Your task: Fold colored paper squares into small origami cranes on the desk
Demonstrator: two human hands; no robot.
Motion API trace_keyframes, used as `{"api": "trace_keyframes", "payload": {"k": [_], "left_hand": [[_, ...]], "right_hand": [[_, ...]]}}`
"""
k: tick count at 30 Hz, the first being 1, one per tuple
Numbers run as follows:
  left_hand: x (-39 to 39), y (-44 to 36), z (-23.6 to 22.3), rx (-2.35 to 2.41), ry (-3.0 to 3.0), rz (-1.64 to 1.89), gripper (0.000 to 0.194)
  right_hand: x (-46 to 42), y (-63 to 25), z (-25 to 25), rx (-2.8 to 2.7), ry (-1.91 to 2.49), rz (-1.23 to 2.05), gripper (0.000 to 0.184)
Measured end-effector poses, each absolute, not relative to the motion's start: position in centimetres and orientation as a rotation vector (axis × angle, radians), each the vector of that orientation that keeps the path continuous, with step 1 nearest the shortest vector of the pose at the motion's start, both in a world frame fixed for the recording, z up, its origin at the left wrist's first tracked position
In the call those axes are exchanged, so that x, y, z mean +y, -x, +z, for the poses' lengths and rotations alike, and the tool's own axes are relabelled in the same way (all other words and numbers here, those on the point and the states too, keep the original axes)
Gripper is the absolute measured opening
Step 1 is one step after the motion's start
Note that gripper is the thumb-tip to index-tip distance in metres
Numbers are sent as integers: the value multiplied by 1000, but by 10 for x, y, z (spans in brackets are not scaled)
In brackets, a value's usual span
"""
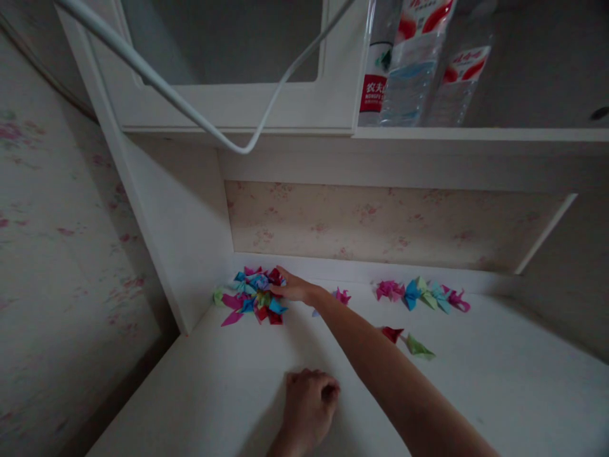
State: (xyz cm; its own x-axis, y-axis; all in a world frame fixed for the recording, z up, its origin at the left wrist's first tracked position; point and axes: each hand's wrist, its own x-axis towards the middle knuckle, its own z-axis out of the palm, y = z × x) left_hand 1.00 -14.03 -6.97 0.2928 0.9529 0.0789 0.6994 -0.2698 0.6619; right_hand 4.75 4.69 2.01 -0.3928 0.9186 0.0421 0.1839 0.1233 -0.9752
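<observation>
My right hand (295, 289) reaches across to the far left corner of the white desk, at the edge of a heap of origami cranes (247, 303) in pink, blue, green and red. Its thumb and fingers close about a dark red origami crane (275, 277) on the heap's right side. My left hand (311, 403) rests on the desk near me, fingers curled in, with nothing visible in it. Behind my right forearm, a pink origami crane (342, 296) and a pale bluish piece are partly covered.
A row of origami cranes (423, 294) lies by the back edge. Nearer are a red piece (392, 334) and a green piece (419, 347). Plastic bottles (409, 82) stand on the shelf above. A white cable (190, 111) hangs in front of the cabinet (238, 108).
</observation>
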Motion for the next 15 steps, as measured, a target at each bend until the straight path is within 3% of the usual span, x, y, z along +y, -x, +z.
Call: {"api": "trace_keyframes", "payload": {"k": [6, 9, 15], "left_hand": [[-140, -12, -71, 1495, -2078, 671, 18], [-140, -12, -71, 1517, -2110, 646, 20], [-142, -13, -69, 1494, -2102, 659, 19]], "right_hand": [[-31, -97, -20, -1901, 1097, 1222, 35], [-81, -138, -36, -1976, 1181, 1047, 31], [-153, -219, -66, -1741, 1351, 1011, 22]]}}
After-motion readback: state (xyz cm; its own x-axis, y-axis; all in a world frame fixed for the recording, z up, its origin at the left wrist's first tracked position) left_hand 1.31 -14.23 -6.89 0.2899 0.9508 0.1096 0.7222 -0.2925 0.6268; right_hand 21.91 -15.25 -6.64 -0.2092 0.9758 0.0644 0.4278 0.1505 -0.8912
